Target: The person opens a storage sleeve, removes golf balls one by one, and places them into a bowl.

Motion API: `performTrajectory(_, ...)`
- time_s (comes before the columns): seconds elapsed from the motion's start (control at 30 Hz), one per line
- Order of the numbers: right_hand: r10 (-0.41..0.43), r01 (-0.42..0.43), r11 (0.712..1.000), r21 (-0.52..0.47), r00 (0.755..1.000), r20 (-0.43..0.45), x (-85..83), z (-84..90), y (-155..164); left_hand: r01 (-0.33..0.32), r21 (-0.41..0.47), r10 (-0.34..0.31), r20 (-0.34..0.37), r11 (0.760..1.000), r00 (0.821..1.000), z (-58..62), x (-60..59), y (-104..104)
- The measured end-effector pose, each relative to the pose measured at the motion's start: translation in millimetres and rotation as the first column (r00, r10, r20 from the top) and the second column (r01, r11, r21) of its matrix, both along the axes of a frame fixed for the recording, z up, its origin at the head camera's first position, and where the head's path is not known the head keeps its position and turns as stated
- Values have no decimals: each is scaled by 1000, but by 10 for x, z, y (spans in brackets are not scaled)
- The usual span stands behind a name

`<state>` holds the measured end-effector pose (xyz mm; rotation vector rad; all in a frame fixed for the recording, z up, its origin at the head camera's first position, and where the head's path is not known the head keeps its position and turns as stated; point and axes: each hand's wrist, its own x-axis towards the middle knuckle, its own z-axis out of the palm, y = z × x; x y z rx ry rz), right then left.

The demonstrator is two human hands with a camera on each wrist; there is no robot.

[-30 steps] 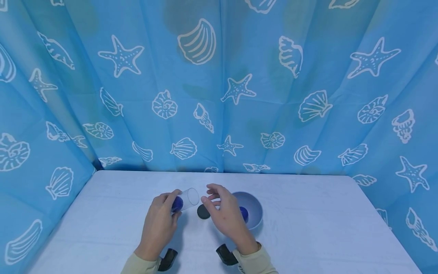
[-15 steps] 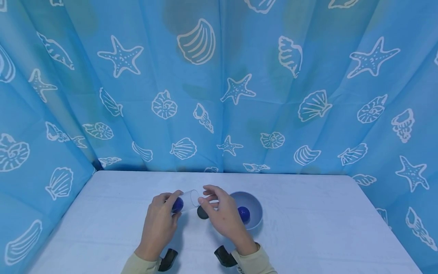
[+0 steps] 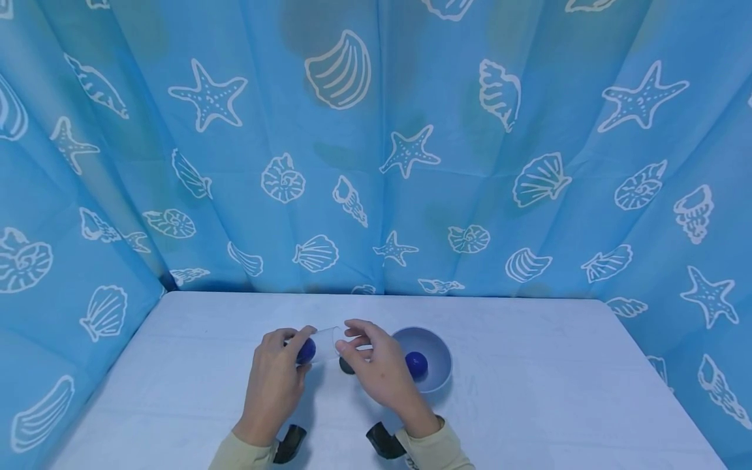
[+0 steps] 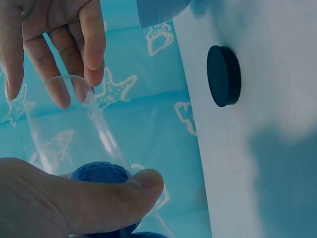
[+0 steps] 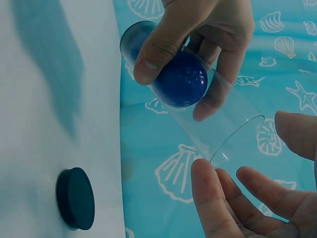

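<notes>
Your right hand (image 3: 382,372) has closed in on the clear plastic tube (image 3: 322,344), fingers (image 5: 213,198) spread at its mouth; your left hand (image 3: 273,382) pinches it, dark blue ball (image 5: 182,79) inside.

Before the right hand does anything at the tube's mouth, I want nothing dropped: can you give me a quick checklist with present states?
1. Left hand grips the clear tube: ok.
2. Blue ball sits inside the tube: ok.
3. Tube mouth open, no cap on it: ok.
4. Right hand at the mouth, holding nothing: ok.
5. Black cap lies on the table, within reach: ok.
6. Second ball rests in the bowl: ok.
</notes>
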<state>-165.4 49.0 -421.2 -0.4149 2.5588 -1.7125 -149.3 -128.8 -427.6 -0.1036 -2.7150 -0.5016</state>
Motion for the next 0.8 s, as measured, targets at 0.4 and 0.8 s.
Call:
performTrajectory(0.4,7,-7,1000,-3,1000,-4,-7,-42,-24,14,-28,-15,-38,1000,999,4,4,-11)
performTrajectory(0.8,16,-16,999,-33,1000,16,-22,-76,-38,10,-73,-12,-36,997,999,26,21,-16)
